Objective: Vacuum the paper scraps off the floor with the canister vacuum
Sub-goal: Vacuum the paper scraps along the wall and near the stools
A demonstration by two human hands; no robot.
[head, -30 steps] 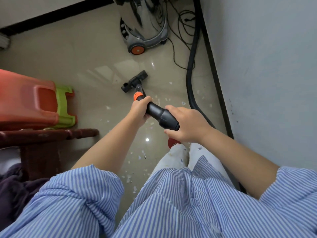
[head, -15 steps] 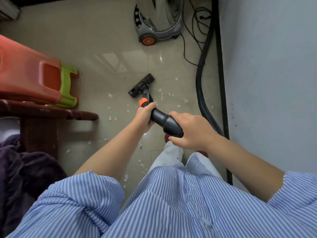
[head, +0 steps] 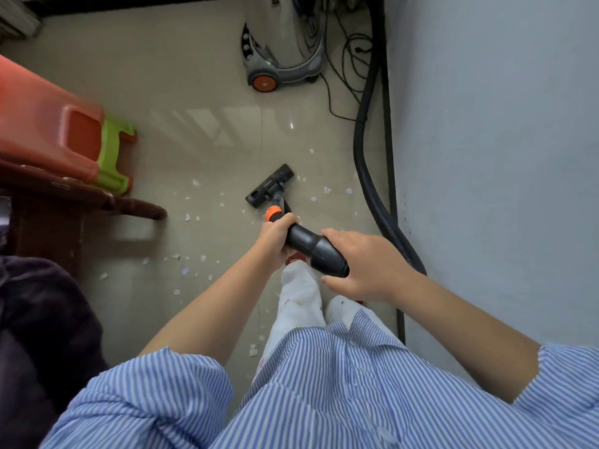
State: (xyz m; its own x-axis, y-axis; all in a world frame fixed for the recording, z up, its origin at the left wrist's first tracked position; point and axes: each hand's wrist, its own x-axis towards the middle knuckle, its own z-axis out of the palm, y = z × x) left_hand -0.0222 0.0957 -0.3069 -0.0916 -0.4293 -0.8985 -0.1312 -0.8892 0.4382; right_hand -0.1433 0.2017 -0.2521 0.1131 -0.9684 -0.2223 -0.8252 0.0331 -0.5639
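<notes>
My left hand [head: 277, 233] grips the black vacuum wand [head: 311, 246] just below its orange collar. My right hand [head: 363, 265] holds the thicker rear part of the same wand. The black floor nozzle [head: 269, 186] lies flat on the beige tiled floor ahead of my hands. Several small white paper scraps [head: 188, 217] lie scattered around the nozzle and towards my feet. The steel canister vacuum [head: 282, 50] with an orange wheel stands at the far end. Its black hose [head: 366, 163] runs along the right wall.
A red plastic stool [head: 48, 124] over a green one [head: 113, 153] stands at the left, on or behind a dark wooden bench [head: 81, 192]. Dark cloth [head: 39, 319] lies at the lower left. A grey wall [head: 486, 157] bounds the right. Thin black cables [head: 343, 59] trail beside the canister.
The nozzle has slid back towards me over the scraps. The view has tipped down and the canister looks farther away. Both hands keep the same grip.
</notes>
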